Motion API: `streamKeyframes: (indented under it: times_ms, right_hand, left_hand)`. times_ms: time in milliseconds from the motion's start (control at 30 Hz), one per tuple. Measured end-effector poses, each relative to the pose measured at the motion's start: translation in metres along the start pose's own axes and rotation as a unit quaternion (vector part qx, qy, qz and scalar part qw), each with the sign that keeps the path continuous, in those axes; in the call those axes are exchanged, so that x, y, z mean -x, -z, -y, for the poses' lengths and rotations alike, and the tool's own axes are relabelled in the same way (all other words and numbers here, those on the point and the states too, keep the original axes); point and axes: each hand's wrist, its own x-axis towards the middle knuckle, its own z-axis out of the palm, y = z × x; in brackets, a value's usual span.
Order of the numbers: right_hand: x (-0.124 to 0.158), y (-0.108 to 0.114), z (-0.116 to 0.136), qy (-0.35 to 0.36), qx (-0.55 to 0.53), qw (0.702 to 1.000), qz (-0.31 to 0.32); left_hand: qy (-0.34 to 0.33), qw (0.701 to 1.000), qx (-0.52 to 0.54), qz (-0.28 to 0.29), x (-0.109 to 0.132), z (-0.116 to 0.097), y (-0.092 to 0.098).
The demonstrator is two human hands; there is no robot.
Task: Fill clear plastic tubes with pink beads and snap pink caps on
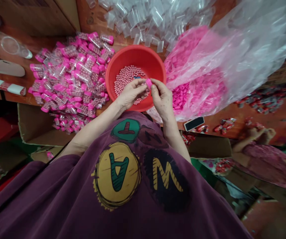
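Note:
Over the red bowl (155, 59), both hands meet at a small clear jar with a pink cap (148, 83). My left hand (128, 94) is closed around the jar's body, which its fingers mostly hide. Thumb and fingers of my right hand (163, 100) pinch the cap. Inside the bowl lie many loose pink beads (126, 78) and a small blue thing (137, 77), partly hidden behind my left fingers. To the left is a big heap of capped jars filled with pink beads (70, 76). Loose pink caps (181, 96) lie right of the bowl.
Clear plastic sheeting (245, 49) partly covers the caps. Uncapped clear jars (143, 20) are heaped behind the bowl. A phone (194, 123) lies at the table edge. Cardboard boxes (31, 129) stand below the edge. On the right, another person's hands (259, 134) are near red wrapped pieces.

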Motion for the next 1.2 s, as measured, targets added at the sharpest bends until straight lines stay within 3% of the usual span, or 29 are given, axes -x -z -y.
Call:
streamKeyframes:
  times_ms: [167, 567, 700, 833, 967, 1067, 1200]
  right_hand:
    - [0.001, 0.001, -0.002, 0.01, 0.009, 1.0, 0.005]
    - [0.006, 0.008, 0.006, 0.019, 0.054, 0.996, 0.071]
    - [0.009, 0.006, 0.002, 0.055, 0.067, 0.991, 0.1]
    - [0.012, -0.01, -0.023, 0.032, -0.004, 0.998, 0.045]
    - [0.008, -0.02, -0.045, -0.023, -0.097, 0.994, -0.039]
    - [0.004, -0.014, -0.037, -0.021, -0.08, 0.995, -0.051]
    - [0.007, -0.001, -0.006, 0.043, 0.055, 0.997, 0.034]
  left_hand:
    - [0.004, 1.0, 0.0, 0.013, 0.004, -0.005, -0.004]
    - [-0.021, 0.996, -0.081, -0.015, 0.01, -0.016, -0.002]
    - [0.007, 0.999, -0.05, -0.01, 0.011, -0.014, 0.001]
    - [0.019, 0.999, -0.027, -0.039, 0.009, -0.013, 0.004]
    - [-0.056, 0.994, -0.084, -0.045, 0.006, -0.012, 0.005]
    - [-0.102, 0.987, -0.12, -0.037, 0.004, -0.008, 0.006]
    - [-0.104, 0.986, -0.124, -0.039, 0.003, 0.001, 0.007]
